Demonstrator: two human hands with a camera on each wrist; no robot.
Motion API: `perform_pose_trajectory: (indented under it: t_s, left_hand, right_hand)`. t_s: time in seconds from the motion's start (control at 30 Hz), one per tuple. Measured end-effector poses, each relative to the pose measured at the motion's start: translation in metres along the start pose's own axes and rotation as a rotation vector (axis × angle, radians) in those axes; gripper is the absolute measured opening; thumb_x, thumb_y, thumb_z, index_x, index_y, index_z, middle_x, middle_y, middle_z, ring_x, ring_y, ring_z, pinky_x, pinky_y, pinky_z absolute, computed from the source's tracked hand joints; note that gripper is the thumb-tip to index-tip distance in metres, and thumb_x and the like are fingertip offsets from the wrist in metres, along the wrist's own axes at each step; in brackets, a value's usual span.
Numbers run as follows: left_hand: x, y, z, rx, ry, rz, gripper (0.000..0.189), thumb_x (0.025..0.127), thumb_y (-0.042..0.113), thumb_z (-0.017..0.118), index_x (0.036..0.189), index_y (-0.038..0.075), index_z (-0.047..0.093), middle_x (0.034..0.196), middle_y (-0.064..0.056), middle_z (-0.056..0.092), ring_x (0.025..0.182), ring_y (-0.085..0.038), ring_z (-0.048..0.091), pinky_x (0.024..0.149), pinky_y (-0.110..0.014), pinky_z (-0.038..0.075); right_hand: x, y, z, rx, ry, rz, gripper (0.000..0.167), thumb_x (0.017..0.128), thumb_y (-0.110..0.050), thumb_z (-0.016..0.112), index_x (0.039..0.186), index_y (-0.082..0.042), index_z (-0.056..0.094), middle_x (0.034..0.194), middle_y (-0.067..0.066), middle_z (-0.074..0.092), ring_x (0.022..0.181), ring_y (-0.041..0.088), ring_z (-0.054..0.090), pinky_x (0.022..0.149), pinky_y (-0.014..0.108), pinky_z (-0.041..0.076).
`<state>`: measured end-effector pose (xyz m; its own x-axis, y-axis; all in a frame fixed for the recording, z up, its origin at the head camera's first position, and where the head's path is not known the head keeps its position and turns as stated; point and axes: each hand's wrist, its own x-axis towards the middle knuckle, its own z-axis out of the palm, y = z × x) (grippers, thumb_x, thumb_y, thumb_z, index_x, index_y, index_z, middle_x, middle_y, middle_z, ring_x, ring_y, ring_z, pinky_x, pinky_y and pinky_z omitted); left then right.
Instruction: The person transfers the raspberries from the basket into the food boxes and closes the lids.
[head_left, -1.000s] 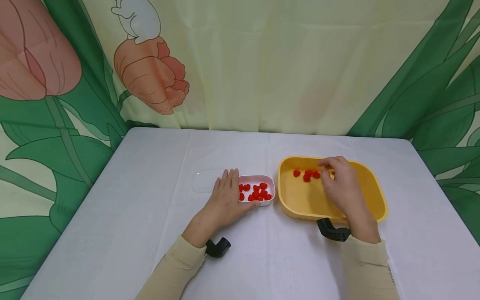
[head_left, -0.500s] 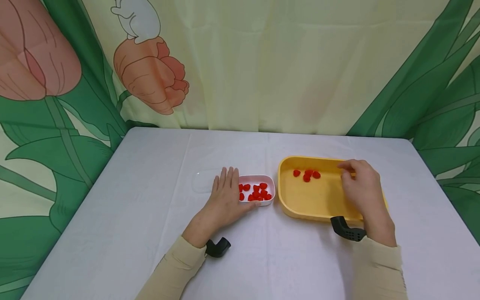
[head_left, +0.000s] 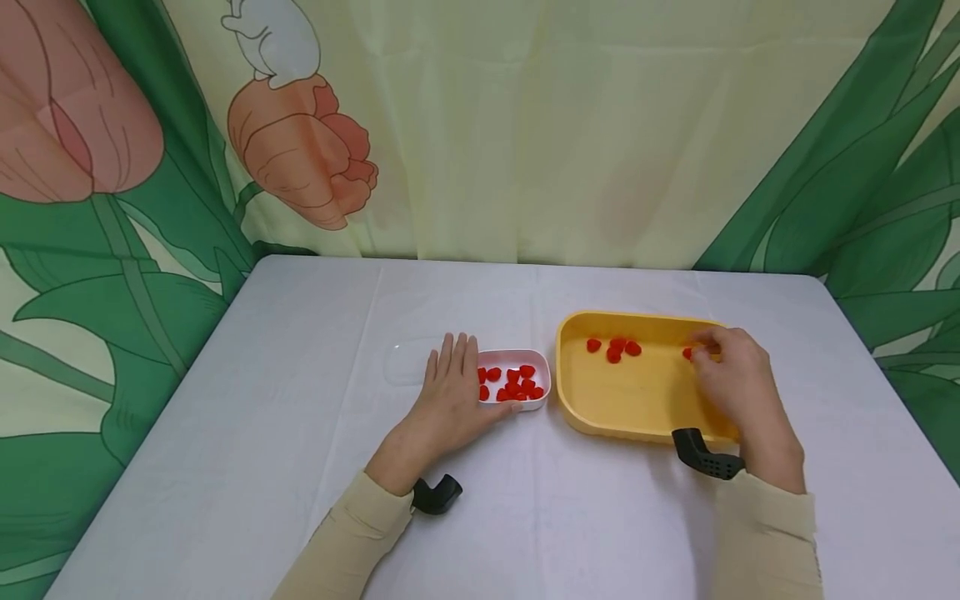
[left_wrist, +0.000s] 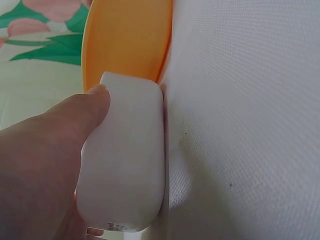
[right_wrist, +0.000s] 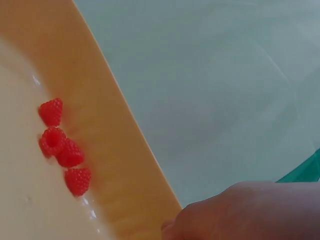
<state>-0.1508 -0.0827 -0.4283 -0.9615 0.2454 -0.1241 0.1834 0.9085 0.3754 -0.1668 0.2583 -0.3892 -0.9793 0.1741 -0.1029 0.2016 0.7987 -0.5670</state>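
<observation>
My left hand (head_left: 450,387) lies along the left end of a small pink-rimmed box (head_left: 545,379), fingers straight and thumb along the near side. In the left wrist view, the thumb (left_wrist: 75,115) rests against the box's white outer wall (left_wrist: 125,155). Several raspberries (head_left: 513,377) lie inside the box. My right hand (head_left: 738,375) is over the right part of a yellow tray (head_left: 622,408), index finger and thumb curled around a raspberry (head_left: 687,353) that partly shows at their tips. More raspberries (right_wrist: 70,152) lie near the tray's far wall, apart from this hand.
A clear lid (head_left: 408,362) lies flat to the left of the box, partly behind my left hand. The yellow tray stands close to the box's right end. White cloth (head_left: 225,467) covers the table, with a printed curtain (head_left: 525,150) behind it.
My right hand has moved to the right within the tray, and a raspberry now shows at its fingertips. The left hand and the box have stayed in place.
</observation>
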Motion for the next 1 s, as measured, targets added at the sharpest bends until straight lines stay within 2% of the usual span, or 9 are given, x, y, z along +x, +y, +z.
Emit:
perform_pose_trajectory:
  t_s: [0.13,0.3,0.57,0.8,1.0]
  left_hand:
    - [-0.0004,-0.0003,0.0005,0.003,-0.001,-0.004,0.112,0.083,0.067,0.064,0.158,0.003,0.012,0.166,-0.018,0.013,0.155,-0.038,0.005,0.125,-0.054,0.008]
    - [-0.0009,-0.0003,-0.0002,0.006,0.003,0.002,0.112,0.083,0.067,0.064,0.158,0.003,0.012,0.166,-0.018,0.014,0.155,-0.037,0.005,0.125,-0.054,0.009]
    - [-0.0004,-0.0006,0.0000,-0.007,0.013,0.005,0.111,0.083,0.066,0.065,0.158,0.002,0.014,0.165,-0.018,0.016,0.155,-0.038,0.006,0.125,-0.054,0.009]
    - [0.0000,-0.0008,-0.0003,-0.013,0.008,0.010,0.111,0.083,0.066,0.064,0.158,0.002,0.013,0.165,-0.018,0.015,0.155,-0.038,0.006,0.125,-0.055,0.009]
    - [0.0007,-0.0001,0.0002,-0.007,0.005,0.005,0.112,0.083,0.067,0.064,0.158,0.002,0.013,0.166,-0.019,0.015,0.154,-0.038,0.006,0.125,-0.055,0.009]
  right_hand:
    - [0.0047,0.0034,0.0022,-0.022,-0.083,-0.030,0.037,0.100,-0.009,0.048,0.132,0.010,0.050,0.139,0.036,0.039,0.122,0.051,0.035,0.107,0.070,0.032]
    - [0.0052,0.0037,0.0046,-0.063,-0.134,-0.054,0.040,0.100,-0.010,0.051,0.133,0.013,0.047,0.132,0.035,0.042,0.116,0.048,0.037,0.105,0.067,0.036]
    - [0.0044,0.0015,0.0059,-0.102,-0.126,-0.063,0.041,0.100,-0.012,0.051,0.130,0.015,0.049,0.131,0.036,0.040,0.114,0.047,0.037,0.104,0.066,0.039]
    - [0.0038,0.0008,0.0061,-0.116,-0.131,-0.024,0.047,0.101,-0.015,0.047,0.134,0.018,0.045,0.137,0.039,0.033,0.118,0.049,0.033,0.105,0.067,0.038]
    - [0.0022,0.0027,0.0070,-0.112,-0.143,-0.028,0.047,0.101,-0.017,0.048,0.133,0.018,0.047,0.135,0.038,0.035,0.112,0.047,0.036,0.103,0.065,0.041]
